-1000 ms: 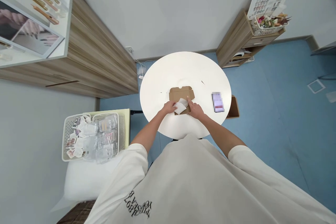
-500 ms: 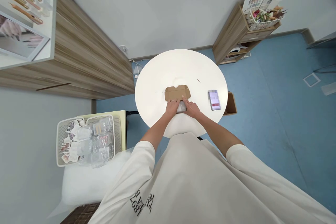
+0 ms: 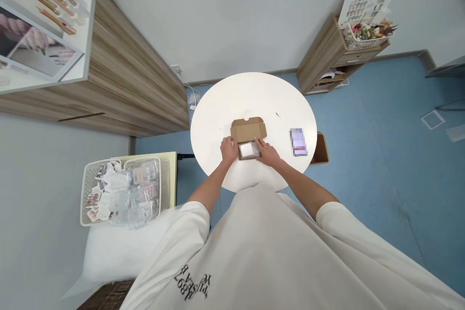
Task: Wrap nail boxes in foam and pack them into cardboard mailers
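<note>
A small brown cardboard box (image 3: 248, 132) lies on the white round table with its lid flipped back, away from me. Inside its tray is a pale, shiny packet (image 3: 248, 149); its exact contents are too small to make out. My left hand (image 3: 228, 150) is closed on the box's left side, fingers bent around the edge. At the right side, my right hand (image 3: 268, 152) grips the box, with its fingertips near the hinge of the lid and beside the packet.
On the white round table (image 3: 225, 94), a blurred purple phone-like item (image 3: 298, 142) lies to the right. White baskets (image 3: 84, 193) with clear packs stand at lower left. A wooden cabinet (image 3: 145, 68) rises on the left, and an open brown bin (image 3: 321, 149) sits on the floor at right.
My left hand has moved left from the top of the box to its side, uncovering the packet. My right hand has shifted slightly right. The view has moved a little.
</note>
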Motion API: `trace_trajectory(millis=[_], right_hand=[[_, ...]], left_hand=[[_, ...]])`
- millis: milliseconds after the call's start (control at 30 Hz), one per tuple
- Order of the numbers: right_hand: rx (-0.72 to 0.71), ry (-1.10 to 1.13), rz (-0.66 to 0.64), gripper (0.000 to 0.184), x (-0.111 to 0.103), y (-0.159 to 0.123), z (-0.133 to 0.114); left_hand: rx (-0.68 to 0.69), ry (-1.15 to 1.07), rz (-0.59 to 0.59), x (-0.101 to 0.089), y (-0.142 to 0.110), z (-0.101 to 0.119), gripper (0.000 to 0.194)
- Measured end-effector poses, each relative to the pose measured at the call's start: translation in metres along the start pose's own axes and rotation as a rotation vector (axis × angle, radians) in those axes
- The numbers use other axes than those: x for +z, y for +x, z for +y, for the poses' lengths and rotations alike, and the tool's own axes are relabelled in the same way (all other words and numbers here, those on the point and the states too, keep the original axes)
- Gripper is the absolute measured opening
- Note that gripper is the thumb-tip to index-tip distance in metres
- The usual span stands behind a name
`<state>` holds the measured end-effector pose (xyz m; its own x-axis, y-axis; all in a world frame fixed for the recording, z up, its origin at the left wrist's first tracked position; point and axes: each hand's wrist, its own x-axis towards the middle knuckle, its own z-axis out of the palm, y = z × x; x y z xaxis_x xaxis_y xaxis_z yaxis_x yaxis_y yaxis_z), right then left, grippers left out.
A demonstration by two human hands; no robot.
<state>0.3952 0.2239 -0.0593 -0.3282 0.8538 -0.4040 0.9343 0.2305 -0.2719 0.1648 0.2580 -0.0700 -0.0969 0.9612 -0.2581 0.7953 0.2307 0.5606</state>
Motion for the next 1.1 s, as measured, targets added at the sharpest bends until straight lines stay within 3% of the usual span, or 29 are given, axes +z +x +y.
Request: trace_trajectory(millis=[167,267,367,500,600,733,867,967,1100], right_hand=[[0.163,0.254,0.215,0.075,0.001,-0.002,0.01],[0.397,0.546,0.307,0.068,-0.005,0.012,0.022],[0.533,0.823,0.265,0.063,-0.014,0.031,0.031],[0.55,1.16,0.263,0.05,-0.027,0.047,0.032],[0.528,1.317,0.263,0.041,-0.033,0.047,0.026],[0.508,1.401,0.261,0.04,-0.037,0.044,0.02],[0.507,1.433,0.247,0.042,-0.037,0.041,0.02],[0.503,1.441,0.217,0.042,-0.034,0.041,0.021],[0.485,1.449,0.185,0.042,-0.03,0.04,0.021]], left_hand=[[-0.318,-0.317,0.014,-0.002,0.025,-0.012,0.03],[-0.38,-0.464,-0.039,-0.002,0.035,-0.013,0.028],[-0.392,-0.581,-0.09,-0.005,0.039,-0.01,0.031],[-0.41,-0.757,-0.162,-0.011,0.038,-0.002,0.04],[-0.383,-0.771,-0.229,-0.014,0.038,0.001,0.051],[-0.358,-0.793,-0.306,-0.014,0.039,-0.001,0.061],[-0.295,-0.794,-0.341,-0.014,0.036,-0.003,0.047],[-0.249,-0.76,-0.317,-0.012,0.033,-0.003,0.038],[-0.229,-0.778,-0.233,-0.006,0.033,-0.004,0.042]])
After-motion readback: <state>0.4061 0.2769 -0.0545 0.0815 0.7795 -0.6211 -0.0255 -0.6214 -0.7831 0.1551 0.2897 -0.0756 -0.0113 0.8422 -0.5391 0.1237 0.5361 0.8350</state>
